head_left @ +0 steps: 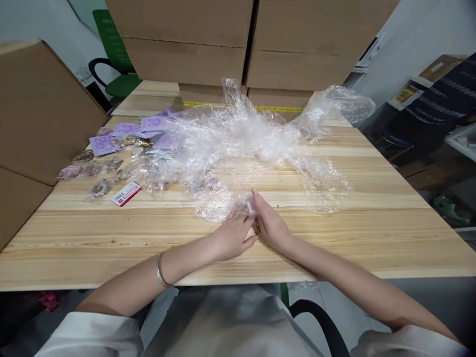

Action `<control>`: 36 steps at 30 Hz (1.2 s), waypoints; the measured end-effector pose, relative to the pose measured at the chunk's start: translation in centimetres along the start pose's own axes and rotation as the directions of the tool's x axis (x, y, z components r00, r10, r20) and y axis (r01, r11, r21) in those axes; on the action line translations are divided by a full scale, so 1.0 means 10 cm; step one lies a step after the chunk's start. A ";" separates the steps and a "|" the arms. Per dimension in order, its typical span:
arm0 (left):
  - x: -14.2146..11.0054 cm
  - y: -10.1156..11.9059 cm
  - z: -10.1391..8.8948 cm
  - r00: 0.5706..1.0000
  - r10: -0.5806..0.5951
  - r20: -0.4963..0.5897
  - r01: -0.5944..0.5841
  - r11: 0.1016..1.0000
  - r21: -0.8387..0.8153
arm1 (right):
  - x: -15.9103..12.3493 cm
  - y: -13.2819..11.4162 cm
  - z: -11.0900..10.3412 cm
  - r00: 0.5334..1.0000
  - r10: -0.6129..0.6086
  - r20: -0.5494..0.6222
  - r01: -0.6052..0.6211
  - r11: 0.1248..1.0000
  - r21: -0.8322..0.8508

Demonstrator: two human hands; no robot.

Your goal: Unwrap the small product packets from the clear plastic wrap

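My left hand [235,235] lies palm down near the table's front edge, its fingers stretched over a small piece of clear plastic wrapping [217,207]. Beside it, my right hand [273,224] stands on its edge with straight fingers, its palm turned toward the left hand. Between the fingertips is a small clear, shiny packet [250,207]; its contents cannot be made out. Just beyond both hands spreads a large heap of crumpled clear plastic [241,134].
Purple printed cards [102,145] and several small bagged items [100,188] lie at the left. Near them is a red-and-white barcode label [126,193]. Large cardboard boxes [186,49] line the back, another box [40,124] the left. A person's patterned sleeve [446,94] shows at right.
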State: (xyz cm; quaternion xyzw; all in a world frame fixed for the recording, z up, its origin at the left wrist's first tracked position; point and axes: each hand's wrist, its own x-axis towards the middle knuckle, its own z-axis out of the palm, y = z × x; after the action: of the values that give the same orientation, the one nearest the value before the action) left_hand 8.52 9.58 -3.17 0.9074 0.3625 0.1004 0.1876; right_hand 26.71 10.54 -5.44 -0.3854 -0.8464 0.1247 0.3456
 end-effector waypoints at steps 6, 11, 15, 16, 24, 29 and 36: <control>-0.28 -0.08 -0.13 0.919 0.270 -0.285 -0.131 0.895 0.425 | 0.10 0.08 -0.05 0.940 -0.187 0.285 0.194 0.981 0.004; -0.46 -0.02 -0.17 0.881 0.313 -0.356 -0.145 0.893 0.427 | 0.15 -0.01 -0.14 0.901 -0.107 0.420 0.173 0.977 -0.122; -0.43 -0.03 -0.16 0.938 0.158 -0.308 0.024 0.858 0.514 | 0.18 -0.03 -0.10 0.929 0.017 0.371 0.065 0.976 -0.208; -0.42 -0.04 -0.17 0.949 0.093 -0.302 0.083 0.849 0.522 | 0.17 -0.03 -0.09 0.936 0.044 0.349 0.034 0.976 -0.214; -0.36 -0.09 -0.13 0.942 -0.092 -0.323 0.224 0.889 0.400 | 0.13 0.10 -0.06 0.984 0.096 0.151 -0.109 0.991 0.077; -0.27 -0.13 -0.12 0.981 0.098 -0.166 -0.049 0.959 0.278 | 0.12 0.10 -0.03 0.971 0.154 0.181 -0.189 0.962 0.196; -0.16 -0.29 -0.17 0.984 0.177 0.037 -0.180 0.978 0.102 | 0.06 0.13 -0.19 0.991 0.099 -0.087 -0.092 0.992 0.084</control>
State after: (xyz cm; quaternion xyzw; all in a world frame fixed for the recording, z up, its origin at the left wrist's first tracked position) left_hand 5.01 10.89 -2.89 0.9462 0.2818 0.0848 0.1348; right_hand 28.47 11.79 -4.33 -0.4167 -0.8049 0.1570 0.3923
